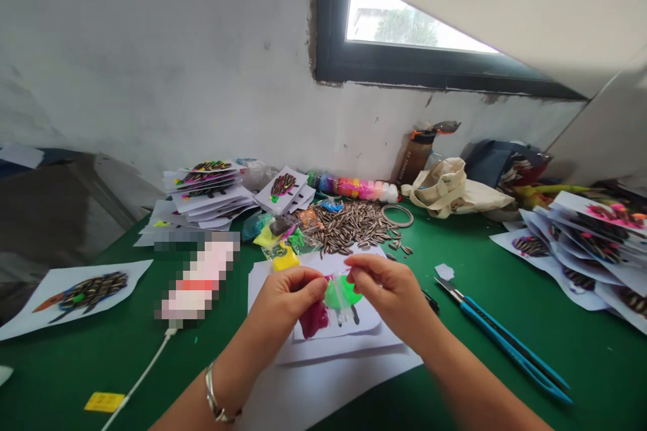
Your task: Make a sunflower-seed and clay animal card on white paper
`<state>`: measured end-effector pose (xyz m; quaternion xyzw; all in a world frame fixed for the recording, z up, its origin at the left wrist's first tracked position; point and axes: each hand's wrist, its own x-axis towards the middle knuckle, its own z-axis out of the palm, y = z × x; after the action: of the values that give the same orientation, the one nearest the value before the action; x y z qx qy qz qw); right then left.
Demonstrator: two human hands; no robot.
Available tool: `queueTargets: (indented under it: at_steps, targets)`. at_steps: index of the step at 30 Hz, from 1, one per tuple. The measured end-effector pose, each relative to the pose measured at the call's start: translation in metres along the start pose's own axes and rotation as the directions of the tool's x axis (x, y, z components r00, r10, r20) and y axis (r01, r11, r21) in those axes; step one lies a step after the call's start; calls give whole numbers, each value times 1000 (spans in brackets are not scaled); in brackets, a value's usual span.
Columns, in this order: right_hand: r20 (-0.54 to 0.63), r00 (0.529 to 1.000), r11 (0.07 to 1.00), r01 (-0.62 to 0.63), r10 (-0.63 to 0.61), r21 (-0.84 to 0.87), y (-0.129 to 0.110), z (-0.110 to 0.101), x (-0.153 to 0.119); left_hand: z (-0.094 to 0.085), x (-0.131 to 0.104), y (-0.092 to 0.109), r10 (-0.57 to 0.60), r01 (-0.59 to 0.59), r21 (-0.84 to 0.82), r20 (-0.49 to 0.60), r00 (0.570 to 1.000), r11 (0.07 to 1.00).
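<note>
Above a stack of white sheets [348, 370], my left hand [290, 296] pinches a small clear bag [314, 320] with dark pink clay in it. To its right, my right hand [387, 286] has its fingers closed near the bag's upper edge; what they pinch is too small to make out. Behind the clear plastic, a bright green shape [342, 292] with dark strokes below it shows on the top sheet. A yellow clay packet [286, 258] lies just beyond my left hand. Striped seeds [351, 225] are heaped behind the sheets.
Blue tweezers [515, 340] and a craft knife [449, 288] lie right. Seed pictures are stacked at the left [212, 195] and right [586, 249]. A tape roll [397, 216], clay tubs [354, 187], a cloth bag [449, 188] and a bottle [417, 156] stand behind. A cabled device [199, 283] lies left.
</note>
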<state>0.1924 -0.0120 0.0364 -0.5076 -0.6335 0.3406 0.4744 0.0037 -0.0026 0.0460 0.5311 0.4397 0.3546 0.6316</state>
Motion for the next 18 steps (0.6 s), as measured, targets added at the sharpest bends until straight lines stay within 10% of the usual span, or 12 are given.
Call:
queueTargets:
  at_steps: [6,18]
  targets:
    - [104,966,863,-259,238,433,-2,-1,5,-11,6,-1,53,-56,-33,-78,996,998]
    - [65,949,798,-296,309,526,1,1,7,-10,6,-4,40,-44,-68,-54,998,997]
